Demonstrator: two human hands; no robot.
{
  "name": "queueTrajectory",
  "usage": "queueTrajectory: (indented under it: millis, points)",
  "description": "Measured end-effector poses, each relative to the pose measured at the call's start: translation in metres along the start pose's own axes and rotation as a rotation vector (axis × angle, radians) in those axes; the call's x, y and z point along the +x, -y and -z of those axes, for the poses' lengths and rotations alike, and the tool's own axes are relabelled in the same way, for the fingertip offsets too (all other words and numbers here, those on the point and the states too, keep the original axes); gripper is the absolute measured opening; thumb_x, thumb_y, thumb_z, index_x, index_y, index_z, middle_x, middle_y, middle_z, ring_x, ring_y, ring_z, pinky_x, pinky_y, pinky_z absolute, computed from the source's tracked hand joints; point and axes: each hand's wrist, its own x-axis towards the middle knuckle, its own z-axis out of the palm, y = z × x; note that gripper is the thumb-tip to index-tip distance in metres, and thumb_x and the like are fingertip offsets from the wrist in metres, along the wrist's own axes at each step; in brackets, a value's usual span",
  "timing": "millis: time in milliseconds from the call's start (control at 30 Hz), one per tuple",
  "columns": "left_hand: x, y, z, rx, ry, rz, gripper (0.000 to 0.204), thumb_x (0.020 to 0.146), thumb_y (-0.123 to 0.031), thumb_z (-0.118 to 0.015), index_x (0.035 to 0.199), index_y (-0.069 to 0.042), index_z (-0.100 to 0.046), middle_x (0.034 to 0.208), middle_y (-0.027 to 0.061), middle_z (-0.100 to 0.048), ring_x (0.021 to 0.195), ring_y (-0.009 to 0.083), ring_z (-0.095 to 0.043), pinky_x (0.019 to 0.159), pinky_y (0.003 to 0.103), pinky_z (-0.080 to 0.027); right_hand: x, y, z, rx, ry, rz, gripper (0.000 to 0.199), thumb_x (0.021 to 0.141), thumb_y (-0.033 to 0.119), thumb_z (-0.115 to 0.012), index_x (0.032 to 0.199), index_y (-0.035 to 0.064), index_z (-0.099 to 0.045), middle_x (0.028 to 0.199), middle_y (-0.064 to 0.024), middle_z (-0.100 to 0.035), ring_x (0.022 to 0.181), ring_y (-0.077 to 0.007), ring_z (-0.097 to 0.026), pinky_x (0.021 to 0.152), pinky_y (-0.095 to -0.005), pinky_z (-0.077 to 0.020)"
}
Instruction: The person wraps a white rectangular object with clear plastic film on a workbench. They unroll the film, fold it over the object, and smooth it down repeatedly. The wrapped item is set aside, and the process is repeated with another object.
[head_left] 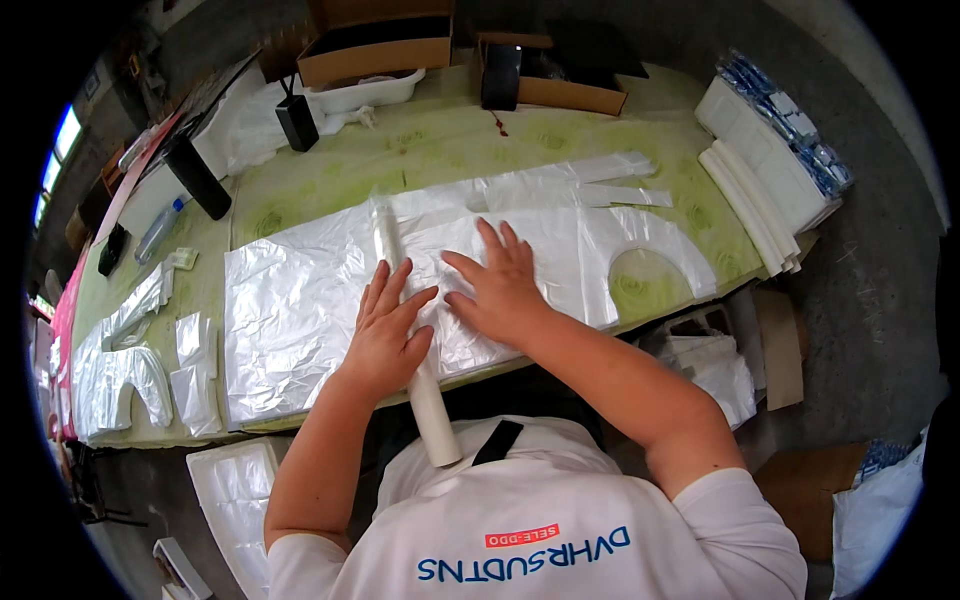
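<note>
White roll [432, 415]: slim, lying crosswise over the plastic sheeting [290, 310], near end past the table edge.
Sheeting: translucent, creased, laid flat on the green patterned tabletop [420, 150]; curved cut-out toward its right end.
Left hand [388, 335]: laid over the roll, fingers spread, grip loose from where I stand.
Right hand [500, 290]: just right of the roll, over the sheeting, fingers splayed, released.
Left side: folded plastic pieces [135, 370]; clear bottle [158, 232], blue cap.
Far side: open cardboard box [570, 95].

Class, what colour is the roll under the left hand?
The roll is creamy white, seen best at its lower end in the head view.
</note>
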Motion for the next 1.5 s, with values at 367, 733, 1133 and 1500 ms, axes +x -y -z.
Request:
queueTrajectory:
  millis: [367, 733, 1133, 1500]
  points:
    - [-0.003, 0.007, -0.001, -0.045, -0.058, 0.024, 0.046, 0.088, -0.018, -0.063, 0.134, -0.016, -0.064, 0.163, 0.0146, -0.032, 0.154, 0.0412, -0.018, 0.125, 0.052, -0.017, 0.083, -0.157, 0.034, -0.138, 0.102, -0.825, 0.066, 0.096, 0.062, -0.051, 0.152, 0.0277, -0.047, 0.167, -0.0115, -0.025, 0.153, -0.0338, -0.023, 0.124, -0.0511, -0.0204]
    - [-0.002, 0.004, -0.003, -0.068, -0.05, -0.005, 0.046, 0.089, -0.018, -0.062, 0.134, -0.015, -0.063, 0.164, 0.0131, -0.03, 0.155, 0.0399, -0.016, 0.124, 0.054, -0.017, -0.024, -0.256, 0.075, -0.25, -0.198, -0.408, 0.067, 0.081, 0.046, -0.079, 0.142, 0.0248, -0.058, 0.154, -0.0307, -0.037, 0.142, -0.0469, -0.037, 0.116, -0.0518, -0.0341]
    - [-0.004, 0.018, -0.011, -0.175, -0.188, -0.031, 0.079, 0.09, -0.018, -0.066, 0.157, -0.003, -0.027, 0.162, 0.0186, -0.032, 0.153, 0.0406, -0.02, 0.124, 0.049, -0.021, 0.037, -0.027, -0.02, 0.181, 0.001, 0.093, 0.069, 0.081, 0.034, -0.073, 0.142, 0.0079, -0.054, 0.148, -0.0143, -0.052, 0.143, -0.0399, -0.037, 0.116, -0.0652, -0.0257]
    - [0.005, -0.004, 0.033, -0.056, 0.21, -0.303, 0.056, 0.094, -0.052, -0.047, 0.13, -0.014, -0.067, 0.146, 0.011, -0.057, 0.145, 0.0391, -0.039, 0.12, 0.058, -0.022, -0.026, 0.077, -0.016, 0.608, 0.062, 0.468, 0.036, 0.076, 0.009, -0.07, 0.112, 0.0053, -0.066, 0.125, -0.0168, -0.061, 0.123, -0.0396, -0.052, 0.107, -0.0507, -0.0399]
